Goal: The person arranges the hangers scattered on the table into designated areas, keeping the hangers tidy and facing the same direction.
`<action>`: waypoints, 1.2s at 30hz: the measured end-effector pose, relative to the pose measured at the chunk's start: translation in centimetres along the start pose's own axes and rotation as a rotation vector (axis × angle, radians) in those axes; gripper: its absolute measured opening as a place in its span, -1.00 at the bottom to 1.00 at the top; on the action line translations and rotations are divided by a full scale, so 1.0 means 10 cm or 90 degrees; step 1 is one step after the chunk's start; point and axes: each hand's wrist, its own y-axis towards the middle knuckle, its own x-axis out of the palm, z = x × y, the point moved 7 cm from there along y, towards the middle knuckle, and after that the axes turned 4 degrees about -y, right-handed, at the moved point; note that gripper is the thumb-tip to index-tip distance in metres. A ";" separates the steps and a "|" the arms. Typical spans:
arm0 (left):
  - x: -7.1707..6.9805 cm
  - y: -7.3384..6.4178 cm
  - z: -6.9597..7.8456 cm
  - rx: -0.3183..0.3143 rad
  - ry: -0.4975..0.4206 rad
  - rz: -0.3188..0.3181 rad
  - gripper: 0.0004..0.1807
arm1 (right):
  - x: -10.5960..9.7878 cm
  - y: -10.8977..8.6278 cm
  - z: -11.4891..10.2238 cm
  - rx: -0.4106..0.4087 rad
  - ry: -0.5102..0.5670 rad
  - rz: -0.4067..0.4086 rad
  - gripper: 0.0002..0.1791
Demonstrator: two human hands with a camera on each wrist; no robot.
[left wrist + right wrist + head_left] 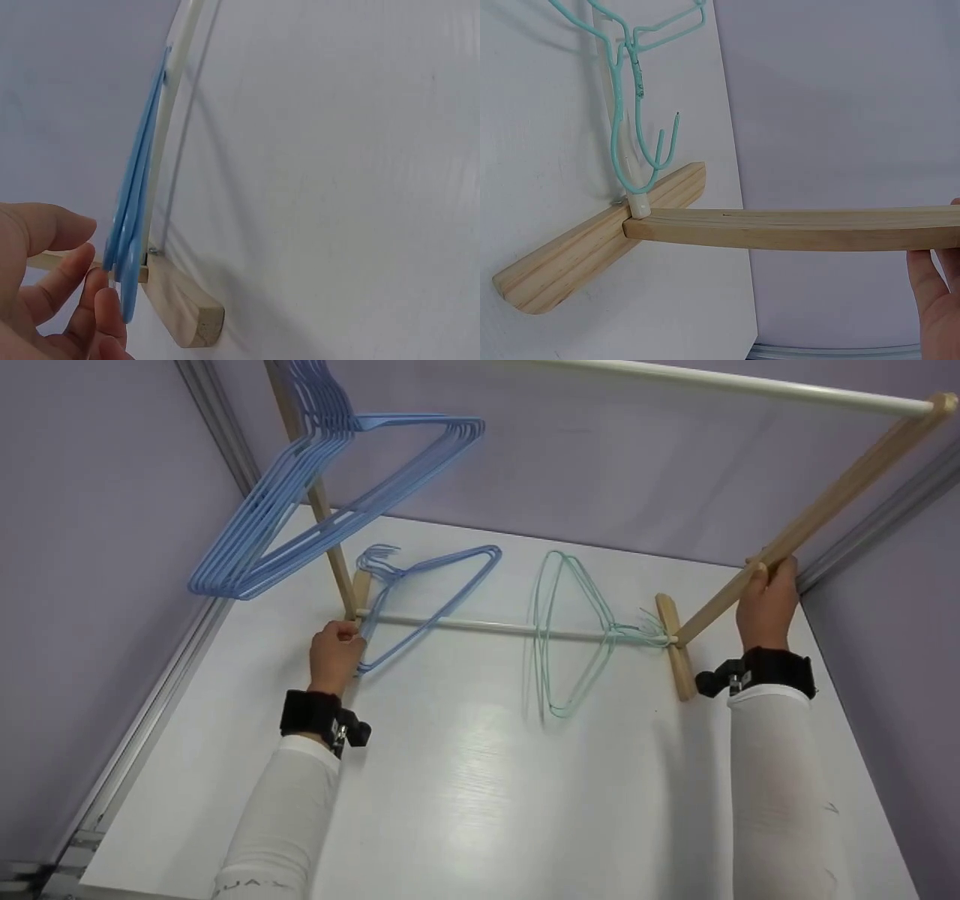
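Note:
My left hand [337, 655] is beside the corners of a few blue hangers [451, 611] that lie on the lower rail of a wooden rack. In the left wrist view, its loosely bent fingertips [105, 307] are against or just beside the ends of the blue hangers [131, 202]. Its thumb stays apart from them. On the far side, my right hand [769, 604] grips the rack's wooden post [832, 484], its thumb on the near face. In the right wrist view, fingers show below that post [802, 229].
A thick bunch of blue hangers [292, 480] hangs at the upper left. Mint-green hangers [592, 667] lie over the lower white rail [487, 625], hooks toward the right foot [679, 667]. An upper white rail [720, 381] crosses above. Purple walls surround the white table [480, 810].

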 end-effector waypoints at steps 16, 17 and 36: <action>0.01 -0.02 0.00 0.025 0.076 -0.005 -0.67 | 0.00 0.00 0.01 0.005 0.007 -0.003 -0.51; 0.02 -0.03 0.00 0.025 0.076 -0.006 -0.67 | -0.01 0.00 0.01 0.005 0.007 -0.003 -0.51; 0.04 -0.06 0.03 0.015 0.145 -0.008 -0.64 | 0.00 0.00 -0.01 0.001 0.005 -0.007 -0.51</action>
